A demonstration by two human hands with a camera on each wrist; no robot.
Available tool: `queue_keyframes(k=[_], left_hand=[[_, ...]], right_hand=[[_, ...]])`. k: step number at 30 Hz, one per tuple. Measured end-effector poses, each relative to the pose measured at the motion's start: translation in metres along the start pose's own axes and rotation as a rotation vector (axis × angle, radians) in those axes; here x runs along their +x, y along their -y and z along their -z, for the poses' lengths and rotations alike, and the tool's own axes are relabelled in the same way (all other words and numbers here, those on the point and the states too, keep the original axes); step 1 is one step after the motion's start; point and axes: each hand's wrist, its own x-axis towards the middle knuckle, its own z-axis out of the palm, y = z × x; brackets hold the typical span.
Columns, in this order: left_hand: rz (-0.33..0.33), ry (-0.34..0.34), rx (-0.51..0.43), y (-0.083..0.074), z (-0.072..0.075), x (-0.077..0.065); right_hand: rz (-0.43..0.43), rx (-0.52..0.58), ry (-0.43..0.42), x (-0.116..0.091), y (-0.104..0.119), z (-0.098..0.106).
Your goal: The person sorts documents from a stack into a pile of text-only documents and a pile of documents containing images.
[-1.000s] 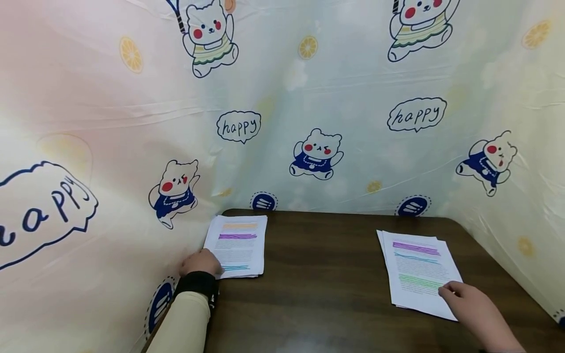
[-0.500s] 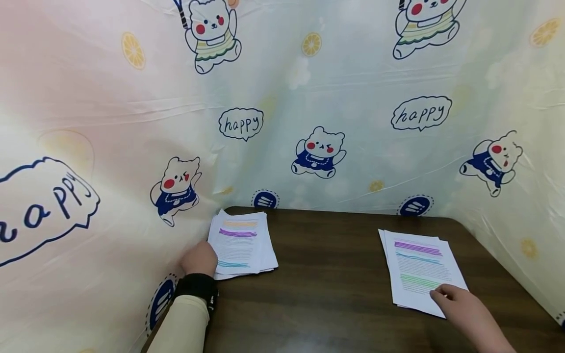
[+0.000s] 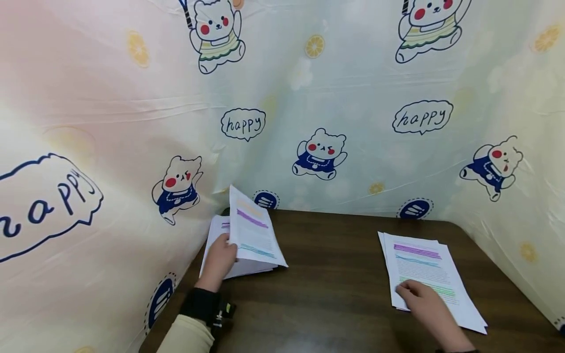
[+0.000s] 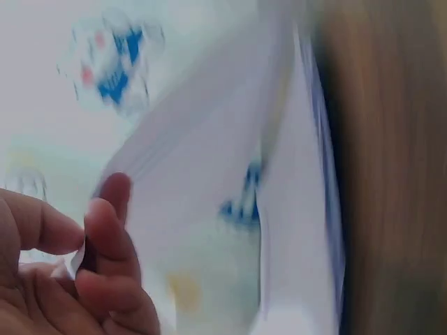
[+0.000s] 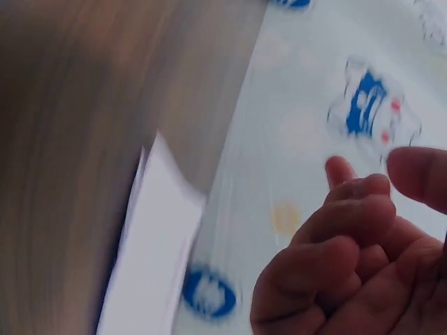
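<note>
My left hand [image 3: 221, 257] pinches the left edge of a printed sheet of paper [image 3: 255, 234] that carries orange, purple and blue highlighter strokes. That sheet stands tilted up over a stack of paper [image 3: 216, 226] at the table's left side. In the left wrist view the sheet [image 4: 199, 132] bends away from my thumb and fingers. My right hand [image 3: 427, 306] hovers over the lower part of another paper stack [image 3: 417, 260], marked purple, blue and green. The right wrist view shows loosely curled fingers [image 5: 335, 223], thumb apart, with nothing between them.
A brown wooden table [image 3: 326, 274] lies under both stacks, with bare wood between them. Behind and beside it hangs a pale curtain [image 3: 282, 88] printed with bears, orange slices and speech bubbles.
My left hand has lifted the top sheet of the left stack and moved right with it. My right hand has shifted left across the right stack, uncovering its lower right corner.
</note>
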Motion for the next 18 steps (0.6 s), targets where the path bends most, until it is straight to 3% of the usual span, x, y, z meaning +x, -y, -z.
queue_keyframes(k=[2,5,9,14,18], left_hand=[[-0.04,0.036,-0.12,-0.01,-0.015,-0.013],[-0.102,0.092,-0.219,-0.026,-0.034,-0.034],[-0.181,0.187,-0.272,-0.049,-0.046,-0.059],[-0.266,0.31,-0.361,-0.068,-0.052,-0.077],[-0.258,0.379,-0.414,-0.067,-0.057,-0.081]], right_hand=[[-0.026,0.161,0.03,0.004,0.014,-0.021],[-0.073,0.358,0.087,0.008,0.034,-0.052],[-0.085,0.447,0.166,0.01,0.054,-0.081],[-0.073,0.541,0.257,0.015,0.064,-0.095],[-0.104,0.691,0.214,0.016,0.064,-0.092]])
